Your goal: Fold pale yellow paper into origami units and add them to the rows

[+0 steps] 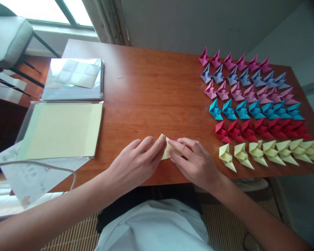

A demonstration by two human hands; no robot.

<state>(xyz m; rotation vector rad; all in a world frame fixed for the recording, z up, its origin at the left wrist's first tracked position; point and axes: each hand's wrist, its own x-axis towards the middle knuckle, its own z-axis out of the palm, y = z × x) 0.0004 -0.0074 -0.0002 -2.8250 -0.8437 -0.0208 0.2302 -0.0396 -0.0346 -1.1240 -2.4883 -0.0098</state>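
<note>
Between my two hands, close to the table's front edge, is a small folded piece of pale yellow paper (166,153). The fingers of my left hand (140,160) are pressed together on its left side and cover part of it. My right hand (195,158) grips the paper from the right with thumb and fingertips. Only the paper's top corner and a strip in the middle show; the rest is under my fingers. To the right of my right hand lies a row of folded yellow paper pieces (226,157) of the same pale colour.
Behind the yellow row stand rows of folded paper in red (247,130), turquoise (242,109), pink (237,91), lavender (232,76) and magenta (229,61). At left lie a yellow paper pack (62,130), a blue-grey pack (73,92), a printed sheet (34,174) and a white cable (42,162).
</note>
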